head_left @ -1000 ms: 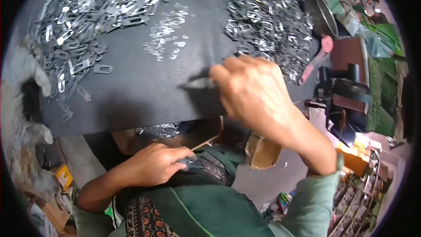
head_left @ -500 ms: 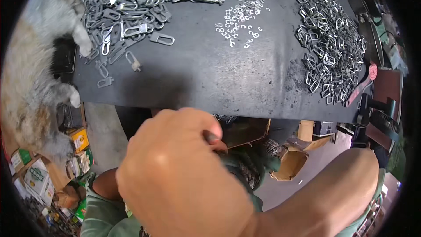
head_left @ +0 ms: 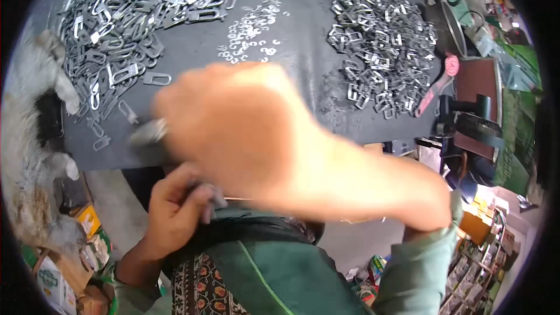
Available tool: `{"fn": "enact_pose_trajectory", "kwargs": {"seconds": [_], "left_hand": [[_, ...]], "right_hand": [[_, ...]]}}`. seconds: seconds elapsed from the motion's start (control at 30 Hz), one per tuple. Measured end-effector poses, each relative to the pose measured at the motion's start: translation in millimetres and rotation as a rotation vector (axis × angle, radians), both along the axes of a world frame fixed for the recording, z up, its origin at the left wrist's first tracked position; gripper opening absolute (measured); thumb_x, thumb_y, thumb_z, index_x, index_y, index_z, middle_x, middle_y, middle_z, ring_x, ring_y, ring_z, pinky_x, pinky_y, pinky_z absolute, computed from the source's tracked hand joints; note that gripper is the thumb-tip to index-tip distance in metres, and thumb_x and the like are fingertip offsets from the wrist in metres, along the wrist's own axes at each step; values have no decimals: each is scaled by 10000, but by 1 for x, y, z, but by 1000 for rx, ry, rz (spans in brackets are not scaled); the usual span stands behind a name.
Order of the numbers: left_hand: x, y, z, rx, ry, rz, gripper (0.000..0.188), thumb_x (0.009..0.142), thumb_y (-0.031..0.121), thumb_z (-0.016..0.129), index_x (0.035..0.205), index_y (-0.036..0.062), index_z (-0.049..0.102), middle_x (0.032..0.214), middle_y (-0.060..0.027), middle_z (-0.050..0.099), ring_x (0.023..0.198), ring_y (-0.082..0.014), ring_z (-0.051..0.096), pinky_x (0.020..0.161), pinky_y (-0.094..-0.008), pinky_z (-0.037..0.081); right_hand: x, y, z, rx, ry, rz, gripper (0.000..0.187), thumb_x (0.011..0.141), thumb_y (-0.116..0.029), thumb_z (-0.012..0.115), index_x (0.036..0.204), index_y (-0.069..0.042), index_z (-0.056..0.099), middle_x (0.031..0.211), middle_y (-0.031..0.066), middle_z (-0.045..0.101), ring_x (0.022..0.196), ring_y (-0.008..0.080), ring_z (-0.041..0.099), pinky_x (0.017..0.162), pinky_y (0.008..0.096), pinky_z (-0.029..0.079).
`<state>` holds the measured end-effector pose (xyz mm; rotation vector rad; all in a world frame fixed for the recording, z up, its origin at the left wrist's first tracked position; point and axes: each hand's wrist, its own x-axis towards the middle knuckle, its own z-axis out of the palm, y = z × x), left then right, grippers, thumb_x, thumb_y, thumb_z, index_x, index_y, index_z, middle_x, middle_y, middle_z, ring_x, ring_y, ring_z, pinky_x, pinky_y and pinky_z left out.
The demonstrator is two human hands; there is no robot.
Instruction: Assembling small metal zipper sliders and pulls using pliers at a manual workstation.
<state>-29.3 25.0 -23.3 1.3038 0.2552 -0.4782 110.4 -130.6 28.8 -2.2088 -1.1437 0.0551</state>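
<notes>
My right hand (head_left: 227, 131), smeared by motion, is raised over the table's near edge with its back to the view and its fingers curled. A blurred grey metal piece (head_left: 149, 133) sticks out at its left side; its kind cannot be made out. Below and to the left, my left hand (head_left: 175, 207) is closed in a pinch, with a small dark grey piece (head_left: 219, 197) at its thumb. Beyond the hands lie a heap of long slotted metal clips (head_left: 134, 17), small C-shaped metal rings (head_left: 248, 32) and a pile of rectangular metal loops (head_left: 382, 41).
A furry cat (head_left: 35, 157) stretches along the table's left edge, paws on the dark tabletop (head_left: 303, 29). At the right are a pink perforated-head tool (head_left: 440, 84) and a black fan-like device (head_left: 472, 122). Cartons (head_left: 55, 280) stand low at the left.
The view has turned, so the table's things sit further left. My right hand has moved up and left over the table edge. My left hand, hidden before, now shows below it.
</notes>
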Motion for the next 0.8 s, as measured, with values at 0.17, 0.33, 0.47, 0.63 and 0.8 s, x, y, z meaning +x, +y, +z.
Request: {"fn": "enact_pose_trajectory", "kwargs": {"seconds": [0.17,0.33,0.47,0.63,0.8], "left_hand": [[10,-1,5,36,-10,247,217,984,100,498,1160,-7,563,821,-58,640,545,-33,492,479,-171,363],[22,-12,7,-19,-46,280,214,975,65,502,1166,-1,572,814,-50,637,548,-28,484,486,-172,370],[24,-20,17,-34,-69,137,192,948,32,539,1121,-14,609,781,-9,619,567,-25,473,512,-188,387],[25,-23,23,44,-114,33,168,947,67,580,1079,-29,619,780,-44,638,644,-67,571,590,-221,460],[24,-23,23,18,-57,15,167,947,73,588,1080,-25,618,754,-35,626,644,-56,557,592,-219,453]], "right_hand": [[1,-26,-5,-46,362,-44,170,756,-97,648,840,23,563,771,218,623,756,440,612,644,471,490],[-15,-42,-9,196,690,-195,221,802,-116,689,935,11,566,747,152,587,695,206,572,639,354,457],[-32,-55,7,132,1003,-352,173,846,-110,722,927,5,621,740,-24,587,698,49,499,631,233,433],[-43,-57,6,222,1162,-387,159,886,-132,699,880,4,617,696,-33,555,686,47,487,622,234,427],[-43,-60,5,169,900,-351,141,938,-128,619,910,2,571,700,29,534,678,75,464,592,280,413]]}}
